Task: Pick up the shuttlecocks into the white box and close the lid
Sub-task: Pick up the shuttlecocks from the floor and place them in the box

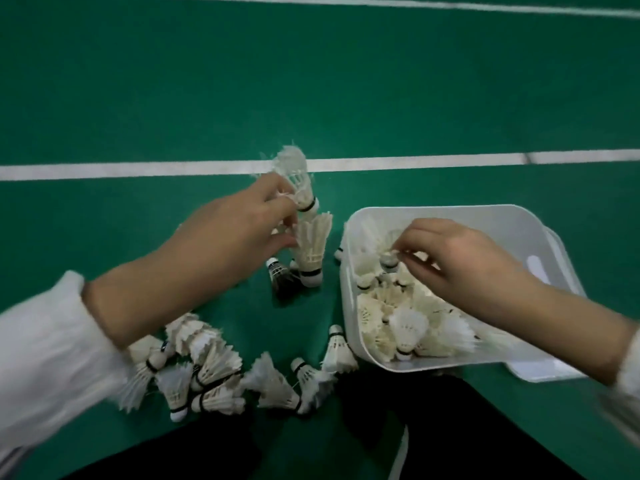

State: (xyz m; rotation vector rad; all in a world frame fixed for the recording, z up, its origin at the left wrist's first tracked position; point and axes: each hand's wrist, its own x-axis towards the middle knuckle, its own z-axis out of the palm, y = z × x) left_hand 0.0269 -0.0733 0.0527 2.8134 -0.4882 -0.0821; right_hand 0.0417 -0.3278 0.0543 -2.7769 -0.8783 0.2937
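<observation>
The left hand (249, 223) is closed around feathered shuttlecocks (301, 188) just left of the white box (450, 216). It pinches one by its skirt with the cork end down, and a second hangs nested below it, so several can probably travel in a single carry. The lower cork sits at or just above the green court floor (138, 98); contact cannot be told.

The right hand (460, 258) is inside the box, thumb and forefinger nipped on the cork of a shuttlecock (389, 261) above the heap. It seems to be setting that one down or tidying it, so the pile packs low enough for closing later.

The box is already well filled with white shuttlecocks (405, 327), lying at all angles, mostly toward its near and left side. What looks like its lid (540, 374) lies partly under the box on the right, off and out of the way.

Much remains outside: a cluster (207, 372) near the left sleeve, a dark shuttlecock (278, 271) beside the held stack, and one (337, 348) leaning against the box's near wall.
</observation>
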